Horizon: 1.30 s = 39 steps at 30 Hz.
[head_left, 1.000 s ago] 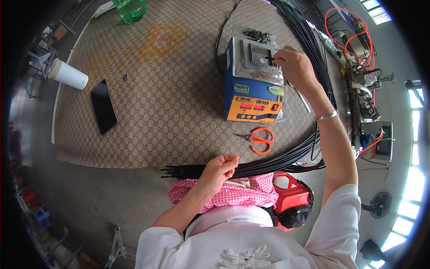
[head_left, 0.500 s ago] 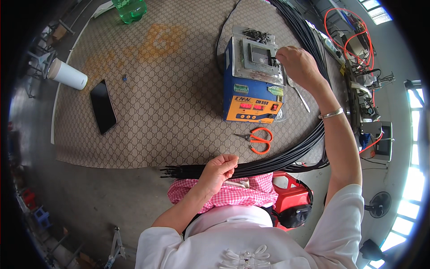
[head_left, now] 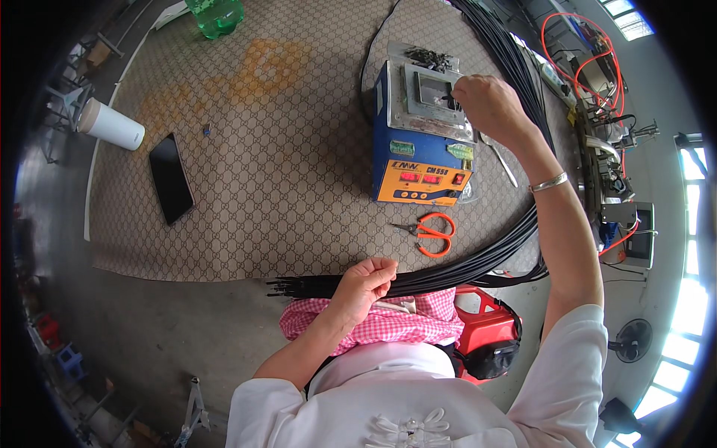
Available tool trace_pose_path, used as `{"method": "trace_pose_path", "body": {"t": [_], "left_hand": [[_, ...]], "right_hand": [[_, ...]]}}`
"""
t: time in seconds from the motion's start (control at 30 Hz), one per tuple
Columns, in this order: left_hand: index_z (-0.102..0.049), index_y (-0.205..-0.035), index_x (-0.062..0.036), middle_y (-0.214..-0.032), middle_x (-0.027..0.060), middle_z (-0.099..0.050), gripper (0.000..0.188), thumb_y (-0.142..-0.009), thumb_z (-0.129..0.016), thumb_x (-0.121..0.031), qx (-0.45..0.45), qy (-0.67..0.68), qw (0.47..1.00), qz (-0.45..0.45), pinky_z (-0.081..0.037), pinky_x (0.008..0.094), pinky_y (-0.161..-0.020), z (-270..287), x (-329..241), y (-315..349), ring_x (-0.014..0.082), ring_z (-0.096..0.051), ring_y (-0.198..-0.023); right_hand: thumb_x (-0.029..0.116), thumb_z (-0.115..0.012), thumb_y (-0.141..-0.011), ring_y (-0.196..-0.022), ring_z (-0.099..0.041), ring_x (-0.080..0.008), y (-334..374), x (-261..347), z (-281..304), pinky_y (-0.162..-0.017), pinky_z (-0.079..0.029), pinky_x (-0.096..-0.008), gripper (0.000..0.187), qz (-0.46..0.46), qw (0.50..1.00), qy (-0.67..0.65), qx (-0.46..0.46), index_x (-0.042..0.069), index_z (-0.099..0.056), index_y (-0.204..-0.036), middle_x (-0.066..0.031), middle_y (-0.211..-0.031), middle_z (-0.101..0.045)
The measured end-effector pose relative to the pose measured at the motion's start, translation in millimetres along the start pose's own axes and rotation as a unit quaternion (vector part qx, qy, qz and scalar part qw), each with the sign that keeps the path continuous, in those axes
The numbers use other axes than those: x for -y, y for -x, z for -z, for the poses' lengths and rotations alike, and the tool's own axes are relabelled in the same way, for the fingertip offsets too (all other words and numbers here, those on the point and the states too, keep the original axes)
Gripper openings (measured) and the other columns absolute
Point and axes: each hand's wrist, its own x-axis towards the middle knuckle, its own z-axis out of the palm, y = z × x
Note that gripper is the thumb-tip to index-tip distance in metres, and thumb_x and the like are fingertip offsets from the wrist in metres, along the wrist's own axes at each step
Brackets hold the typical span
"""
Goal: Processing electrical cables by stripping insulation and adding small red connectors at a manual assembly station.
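A blue solder pot [head_left: 382, 153] with an orange front panel and red lit displays stands on the table. My right hand [head_left: 489, 104] reaches over its square well from the right. The fingers are pinched at the well's edge, and a small dark tip shows at them; what it belongs to is hidden. Near the table's front edge, my left hand [head_left: 366, 287] is closed with thumb and forefinger pressed together. Whether anything is in that pinch cannot be made out. It is at the bundle of black cables [head_left: 463, 275], whose cut ends lie to its left.
Orange-handled scissors [head_left: 435, 235] lie in front of the pot. Dark scraps [head_left: 429, 58] are heaped behind the well. A metal strip [head_left: 504, 164] lies to its right. Farther left are a phone [head_left: 172, 179], a white tumbler [head_left: 112, 125] and a green bottle [head_left: 216, 16].
My right hand has shifted slightly left, farther over the well, and the dark tip at its fingers has moved with it. My left hand has stayed in place.
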Motion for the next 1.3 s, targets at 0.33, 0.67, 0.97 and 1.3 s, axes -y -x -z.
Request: {"method": "trace_pose_path", "body": {"t": [0.33,0.67,0.97,1.3], "left_hand": [[-0.058,-0.089,-0.0041,-0.074,-0.0001,-0.052,0.010,-0.082,-0.060,-0.012,0.000,0.000,1.000,-0.001,-0.035,0.0174,-0.057,0.0,-0.3,-0.3,0.0054,-0.044,-0.061],[-0.058,-0.089,-0.0040,-0.074,0.0000,-0.052,0.011,-0.081,-0.061,-0.012,0.001,-0.004,1.000,0.000,-0.035,0.0171,-0.057,-0.9,-0.9,0.2,0.0053,-0.043,-0.061],[-0.059,-0.090,-0.0045,-0.075,-0.0004,-0.053,0.011,-0.081,-0.061,-0.012,0.003,-0.002,1.000,0.003,-0.036,0.0168,-0.057,1.4,0.2,-0.3,0.0051,-0.043,-0.061],[-0.059,-0.090,-0.0045,-0.075,-0.0003,-0.054,0.012,-0.081,-0.062,-0.011,0.004,0.001,1.000,0.010,-0.037,0.0168,-0.058,2.8,0.3,-0.8,0.0050,-0.044,-0.062]], "right_hand": [[0.013,-0.051,-0.079,-0.076,-0.061,-0.0278,2.6,3.1,8.3,-0.070,-0.048,-0.0365,0.017,0.006,0.999,-0.027,-0.018,0.001,-0.062,-0.075,-0.0134,-0.078,-0.062],[0.011,-0.056,-0.075,-0.078,-0.057,-0.0263,10.2,-18.1,9.1,-0.072,-0.044,-0.0353,0.014,-0.005,0.990,-0.137,-0.029,0.002,-0.063,-0.082,-0.0110,-0.079,-0.058],[0.008,-0.058,-0.075,-0.074,-0.056,-0.0262,4.4,-9.4,12.4,-0.069,-0.045,-0.0345,0.009,0.037,0.995,-0.074,-0.056,0.002,-0.063,-0.079,-0.0101,-0.077,-0.055],[-0.001,-0.053,-0.072,-0.077,-0.059,-0.0262,-6.6,6.6,15.3,-0.068,-0.048,-0.0352,0.010,0.070,0.997,0.029,-0.002,0.002,-0.062,-0.075,-0.0112,-0.083,-0.056]]}}
